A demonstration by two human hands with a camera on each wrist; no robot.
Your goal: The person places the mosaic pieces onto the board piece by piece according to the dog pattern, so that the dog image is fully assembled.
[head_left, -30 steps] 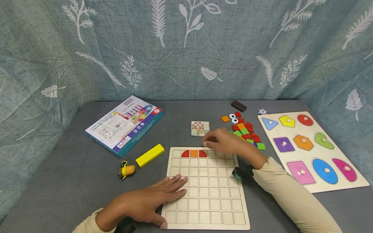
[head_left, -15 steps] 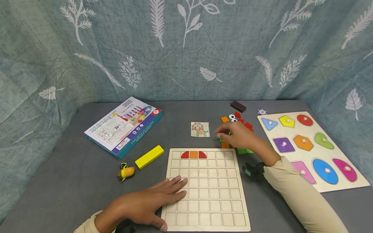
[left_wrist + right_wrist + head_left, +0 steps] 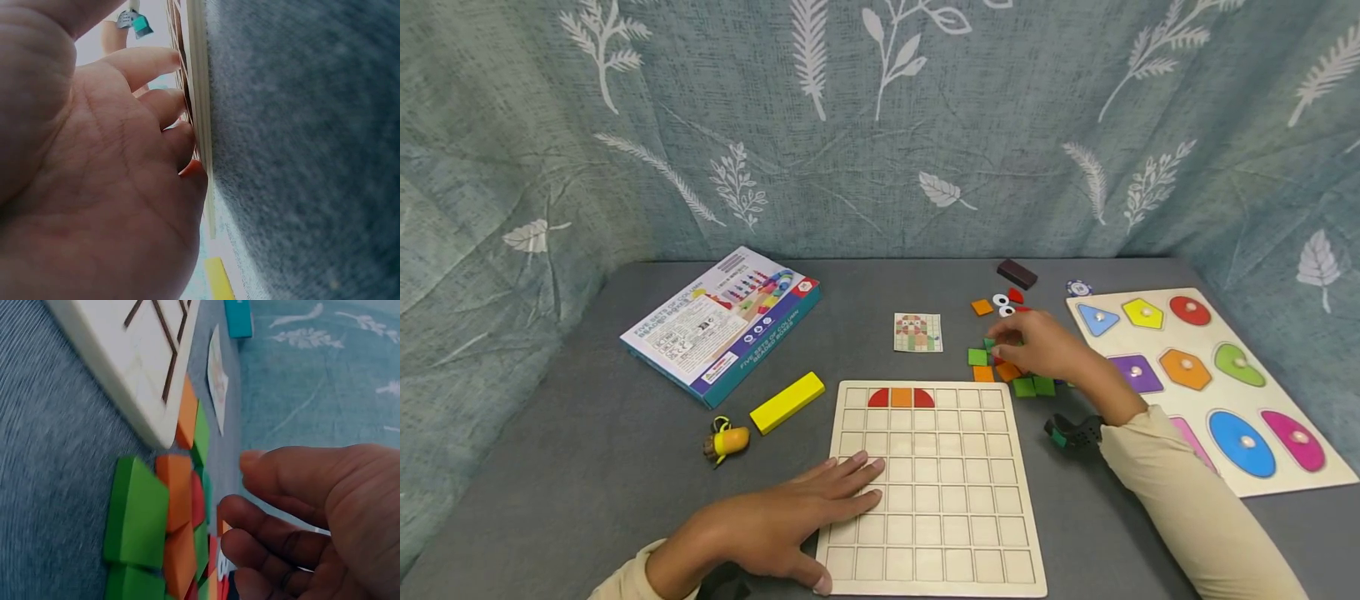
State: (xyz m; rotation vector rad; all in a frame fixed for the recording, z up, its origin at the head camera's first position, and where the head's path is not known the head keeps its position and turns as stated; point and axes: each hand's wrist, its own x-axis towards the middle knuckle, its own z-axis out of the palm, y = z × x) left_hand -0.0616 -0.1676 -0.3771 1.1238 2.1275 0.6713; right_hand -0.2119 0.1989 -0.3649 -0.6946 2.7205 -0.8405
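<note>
A wooden grid board (image 3: 932, 533) lies in front of me, with a red, an orange and a red tile (image 3: 901, 397) in its top row. My left hand (image 3: 850, 487) lies flat on the board's lower left part, fingers straight; the left wrist view shows those fingers (image 3: 156, 106) against the board's edge (image 3: 200, 94). My right hand (image 3: 1011, 343) hovers over the pile of loose tiles (image 3: 1033, 386) beyond the board's top right corner. Its fingers (image 3: 262, 531) are loosely curved and apart from the thumb, holding nothing, just above green (image 3: 134, 512) and orange tiles (image 3: 178, 487). A small pattern card (image 3: 917, 332) lies left of the pile.
A shape puzzle board (image 3: 1202, 383) with knobbed pieces lies at the right. A game box (image 3: 722, 321), a yellow block (image 3: 786, 401) and a small toy figure (image 3: 726, 439) lie at the left. A dark block (image 3: 1016, 272) and a chip (image 3: 1078, 288) sit behind the pile.
My right hand left the board's top edge and moved right and back onto the tile pile. Some tiles in the pile have shifted. The left hand stayed put.
</note>
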